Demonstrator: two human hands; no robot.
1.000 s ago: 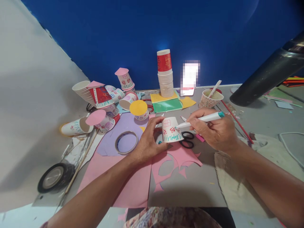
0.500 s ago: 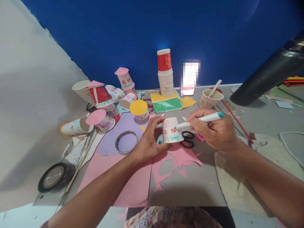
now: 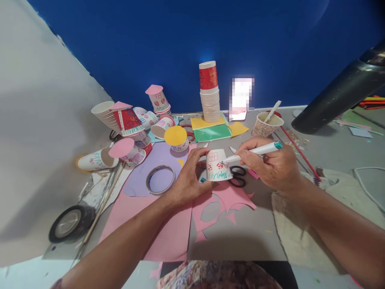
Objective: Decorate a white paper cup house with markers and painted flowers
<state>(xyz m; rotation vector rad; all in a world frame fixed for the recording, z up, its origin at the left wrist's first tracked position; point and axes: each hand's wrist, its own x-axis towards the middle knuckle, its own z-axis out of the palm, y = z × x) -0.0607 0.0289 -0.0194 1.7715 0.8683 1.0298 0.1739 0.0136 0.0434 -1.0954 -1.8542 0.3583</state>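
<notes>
Paper cup (image 3: 217, 165): upturned, pink window, red flowers, green grass.
Left hand (image 3: 187, 181): clasps cup; its far side hidden.
Right hand (image 3: 270, 165): pinches marker (image 3: 255, 151).

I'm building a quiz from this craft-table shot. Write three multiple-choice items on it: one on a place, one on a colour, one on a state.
1. Where do the black scissors lie?
A. on the stack of cups
B. on the table just behind the held cup
C. inside the tape ring

2. What colour is the cap end of the marker?
A. teal
B. orange
C. black

3. How is the decorated cup held?
A. lying crushed flat
B. upright, full of water
C. upside down, in the left hand

Answers:
1 B, the handles show beside the cup's lower rim.
2 A, the end past the right hand is teal.
3 C, the wide rim faces down and the left fingers wrap its side.
</notes>
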